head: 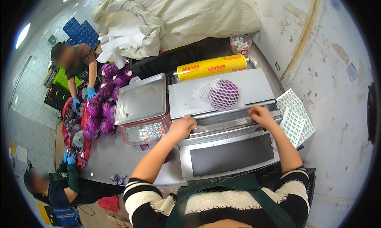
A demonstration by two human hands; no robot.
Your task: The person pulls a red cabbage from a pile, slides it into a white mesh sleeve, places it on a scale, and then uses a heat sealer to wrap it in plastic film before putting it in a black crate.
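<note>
Clear cling film [220,125] lies across the front slot of a metal wrapping machine [190,100]. My left hand [183,127] pinches the film at the slot's left end. Near the right end, by the metal roller, the curled fingers of my right hand [262,116] also pinch at the film's edge. Between and beyond my hands, a purple cabbage [223,94] in a white foam net sits on the machine's flat plate. The net's loose end trails to the left. Behind the plate is a yellow film roll [212,68] with printed writing.
A scale [141,98] stands left of the machine, beside heaped purple cabbages [101,104]. Two co-workers in blue gloves [90,92] handle cabbages at a red sack [86,138]. A large white woven sack [190,17], a plastic tub [240,45] and label sheets [296,118] lie around.
</note>
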